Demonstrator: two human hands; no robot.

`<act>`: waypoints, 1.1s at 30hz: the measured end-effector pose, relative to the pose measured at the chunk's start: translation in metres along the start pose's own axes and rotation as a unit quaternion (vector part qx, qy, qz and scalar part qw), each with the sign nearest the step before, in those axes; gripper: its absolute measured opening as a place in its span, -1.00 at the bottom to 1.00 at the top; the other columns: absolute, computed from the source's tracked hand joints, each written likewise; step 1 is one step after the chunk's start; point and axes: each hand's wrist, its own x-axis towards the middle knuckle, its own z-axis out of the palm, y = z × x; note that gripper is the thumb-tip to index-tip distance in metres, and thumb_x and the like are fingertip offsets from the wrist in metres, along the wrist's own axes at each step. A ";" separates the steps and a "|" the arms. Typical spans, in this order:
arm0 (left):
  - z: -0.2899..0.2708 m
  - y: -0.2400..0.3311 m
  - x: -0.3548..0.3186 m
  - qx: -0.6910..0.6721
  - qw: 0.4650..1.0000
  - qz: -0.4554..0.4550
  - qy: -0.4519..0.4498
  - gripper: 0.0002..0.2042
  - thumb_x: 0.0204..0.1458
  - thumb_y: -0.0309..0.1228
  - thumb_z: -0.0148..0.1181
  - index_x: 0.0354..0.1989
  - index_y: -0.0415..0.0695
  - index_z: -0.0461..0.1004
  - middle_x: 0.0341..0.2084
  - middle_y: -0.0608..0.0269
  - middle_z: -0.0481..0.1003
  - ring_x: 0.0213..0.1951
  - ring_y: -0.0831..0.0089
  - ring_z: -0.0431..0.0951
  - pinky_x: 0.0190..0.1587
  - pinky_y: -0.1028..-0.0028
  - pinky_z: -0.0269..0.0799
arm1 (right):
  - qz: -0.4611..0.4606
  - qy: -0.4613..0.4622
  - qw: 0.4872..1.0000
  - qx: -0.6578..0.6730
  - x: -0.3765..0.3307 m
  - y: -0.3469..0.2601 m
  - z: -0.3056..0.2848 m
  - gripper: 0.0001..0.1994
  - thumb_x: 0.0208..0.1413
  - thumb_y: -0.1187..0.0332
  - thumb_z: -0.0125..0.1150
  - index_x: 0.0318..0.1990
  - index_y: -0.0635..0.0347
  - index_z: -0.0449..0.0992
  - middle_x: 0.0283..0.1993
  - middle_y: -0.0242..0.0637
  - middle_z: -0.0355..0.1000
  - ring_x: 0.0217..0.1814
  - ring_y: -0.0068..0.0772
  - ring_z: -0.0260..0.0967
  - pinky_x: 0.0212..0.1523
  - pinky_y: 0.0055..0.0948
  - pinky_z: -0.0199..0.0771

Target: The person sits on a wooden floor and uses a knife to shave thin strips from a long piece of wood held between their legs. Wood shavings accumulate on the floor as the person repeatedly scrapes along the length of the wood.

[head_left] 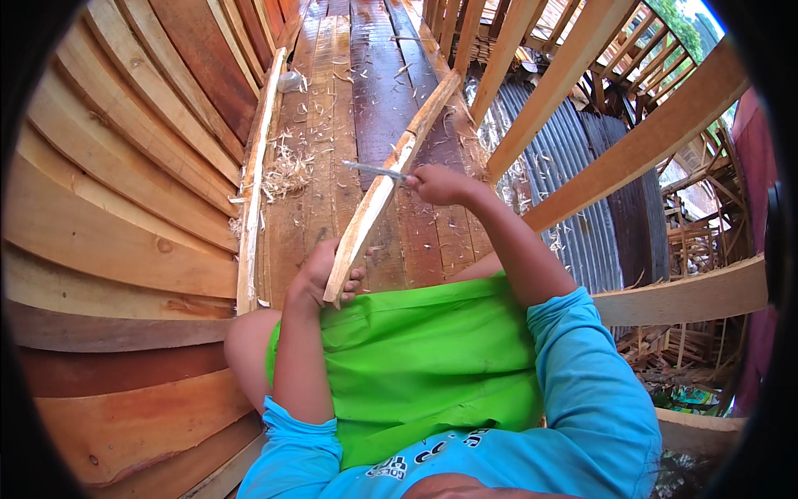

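The left hand (326, 273), its forearm reaching forward past the bent knee, has its fingers curled around the near end of a wooden stick (371, 206), the squared tip jutting just behind the palm. From that grip the stick slants forward and right. The right hand (440, 185) comes inward, forearm angled across, fist closed on a knife (370, 169); its blade points left over the stick, though whether it bites is hard to tell. Shavings (287, 173) lie ahead of the left grip, green cloth (432, 358) behind.
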 end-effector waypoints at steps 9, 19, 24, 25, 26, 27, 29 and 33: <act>0.001 -0.001 0.005 -0.005 0.998 -0.041 0.055 -0.65 0.18 -0.06 -0.25 -0.26 -0.05 0.38 -0.71 0.36 0.28 -0.79 0.55 0.21 -0.78 0.48 0.13 | 0.015 0.189 0.980 -0.068 -0.007 -0.020 0.027 -0.49 0.29 0.09 -0.26 -0.44 0.19 0.59 -0.50 0.05 0.49 -0.42 0.22 0.47 -0.28 0.07 0.46; -0.007 -0.004 0.009 -0.041 0.998 -0.042 0.028 -0.60 0.18 0.03 -0.25 -0.23 -0.04 0.36 -0.73 0.37 0.24 -0.79 0.54 0.18 -0.78 0.47 0.12 | -0.076 0.255 0.950 -0.161 0.008 -0.006 0.047 -0.47 0.20 0.15 -0.20 -0.77 0.14 0.46 -0.77 -0.13 0.38 -0.75 -0.14 0.38 -0.66 -0.14 0.37; -0.009 -0.002 0.007 -0.088 0.994 -0.058 -0.003 -0.61 0.18 0.01 -0.24 -0.21 -0.05 0.37 -0.73 0.36 0.26 -0.79 0.54 0.21 -0.78 0.47 0.12 | 0.033 0.386 0.911 -0.143 0.035 0.018 0.042 -0.50 0.17 0.19 -0.16 -0.84 0.03 0.35 -0.84 -0.25 0.29 -0.85 -0.32 0.27 -0.75 -0.22 0.30; -0.008 -0.004 0.006 -0.080 0.995 -0.055 0.011 -0.61 0.18 0.00 -0.23 -0.21 -0.05 0.37 -0.73 0.35 0.26 -0.79 0.54 0.21 -0.78 0.47 0.12 | -0.038 0.378 0.914 -0.142 0.029 0.008 0.051 -0.49 0.17 0.18 -0.17 -0.84 0.04 0.35 -0.84 -0.25 0.28 -0.84 -0.32 0.27 -0.76 -0.22 0.29; -0.006 -0.006 0.004 -0.071 0.996 -0.052 0.026 -0.61 0.18 0.00 -0.23 -0.21 -0.05 0.37 -0.73 0.35 0.26 -0.79 0.54 0.22 -0.78 0.47 0.12 | -0.110 0.367 0.913 -0.140 0.022 0.000 0.060 -0.49 0.18 0.18 -0.19 -0.84 0.06 0.34 -0.84 -0.24 0.28 -0.84 -0.33 0.26 -0.77 -0.22 0.29; -0.003 -0.006 0.006 -0.061 0.996 -0.046 0.037 -0.61 0.18 0.00 -0.23 -0.20 -0.06 0.37 -0.72 0.35 0.27 -0.79 0.54 0.22 -0.78 0.47 0.12 | -0.182 0.357 0.905 -0.140 0.020 -0.002 0.061 -0.48 0.18 0.18 -0.20 -0.84 0.07 0.33 -0.84 -0.24 0.28 -0.84 -0.33 0.26 -0.77 -0.22 0.29; 0.002 -0.010 0.010 -0.054 0.998 -0.041 0.012 -0.61 0.18 -0.01 -0.23 -0.20 -0.06 0.37 -0.73 0.35 0.27 -0.79 0.54 0.22 -0.78 0.47 0.12 | -0.083 0.410 0.888 -0.190 0.032 0.032 0.053 -0.49 0.17 0.20 -0.20 -0.85 0.05 0.32 -0.84 -0.23 0.28 -0.85 -0.31 0.26 -0.78 -0.20 0.28; -0.014 -0.004 0.007 -0.054 0.998 -0.033 -0.004 -0.62 0.19 -0.02 -0.23 -0.20 -0.06 0.37 -0.73 0.35 0.27 -0.79 0.55 0.22 -0.78 0.47 0.12 | -0.028 0.346 0.929 -0.125 0.030 0.010 0.047 -0.52 0.16 0.21 -0.18 -0.80 0.06 0.40 -0.81 -0.21 0.32 -0.82 -0.31 0.30 -0.74 -0.20 0.34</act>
